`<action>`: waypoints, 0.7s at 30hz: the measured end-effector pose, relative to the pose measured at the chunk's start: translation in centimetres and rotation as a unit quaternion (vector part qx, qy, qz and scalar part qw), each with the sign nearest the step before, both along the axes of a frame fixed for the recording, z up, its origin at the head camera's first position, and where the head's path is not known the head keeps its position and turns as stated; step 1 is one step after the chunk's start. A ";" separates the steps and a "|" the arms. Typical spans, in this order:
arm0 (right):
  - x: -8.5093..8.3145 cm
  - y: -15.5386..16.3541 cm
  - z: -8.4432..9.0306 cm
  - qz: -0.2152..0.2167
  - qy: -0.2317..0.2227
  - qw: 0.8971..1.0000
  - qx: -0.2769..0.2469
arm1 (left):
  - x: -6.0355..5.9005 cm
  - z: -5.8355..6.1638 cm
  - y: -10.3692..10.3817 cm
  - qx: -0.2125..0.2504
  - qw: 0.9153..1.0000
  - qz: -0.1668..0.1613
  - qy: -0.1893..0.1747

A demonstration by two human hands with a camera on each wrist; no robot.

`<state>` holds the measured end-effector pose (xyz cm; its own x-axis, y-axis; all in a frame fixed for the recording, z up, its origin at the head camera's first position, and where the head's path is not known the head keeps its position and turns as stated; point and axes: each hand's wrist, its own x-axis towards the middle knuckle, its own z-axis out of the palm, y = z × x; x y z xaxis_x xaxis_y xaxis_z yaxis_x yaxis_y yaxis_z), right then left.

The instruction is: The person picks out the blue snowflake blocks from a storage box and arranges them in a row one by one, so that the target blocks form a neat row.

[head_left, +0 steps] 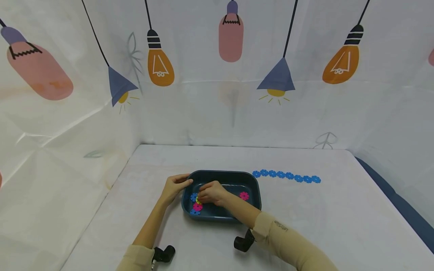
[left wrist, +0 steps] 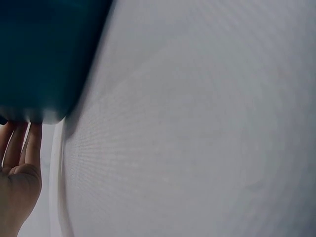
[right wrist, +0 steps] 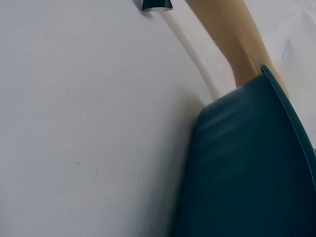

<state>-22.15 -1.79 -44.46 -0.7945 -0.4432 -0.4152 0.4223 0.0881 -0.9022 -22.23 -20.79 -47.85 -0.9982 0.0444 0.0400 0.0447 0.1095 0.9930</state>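
A dark teal tray [head_left: 234, 178] stands on the table. At its left end my left hand [head_left: 174, 187] grips the rim, thumb on top and fingers against the outer wall; the left wrist view also shows these fingers [left wrist: 33, 145] at the tray wall. Inside, my right hand [head_left: 213, 193] pinches a yellow flower-shaped piece [head_left: 198, 202], partly covered by the fingertips. Close around it lie a pink flower-shaped piece [head_left: 197, 207] and two blue flower-shaped pieces [head_left: 194, 197]. Another pink piece [head_left: 244, 195] sits at the tray's right. The right wrist view shows only the tray's outside [right wrist: 242, 163] and my left forearm.
Behind the tray's right corner, a row of several blue flower-shaped pieces [head_left: 280, 174] stretches rightward on the white table [head_left: 305, 218]. A printed cloth [head_left: 196, 109] hangs behind and beside the table. Black wrist cameras [head_left: 244, 242] sit under both forearms.
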 end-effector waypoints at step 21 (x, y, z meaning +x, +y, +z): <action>0.6 1.0 0.7 0.007 0.032 0.998 0.056 | 0.1 0.2 0.2 -0.023 1.000 0.013 -0.008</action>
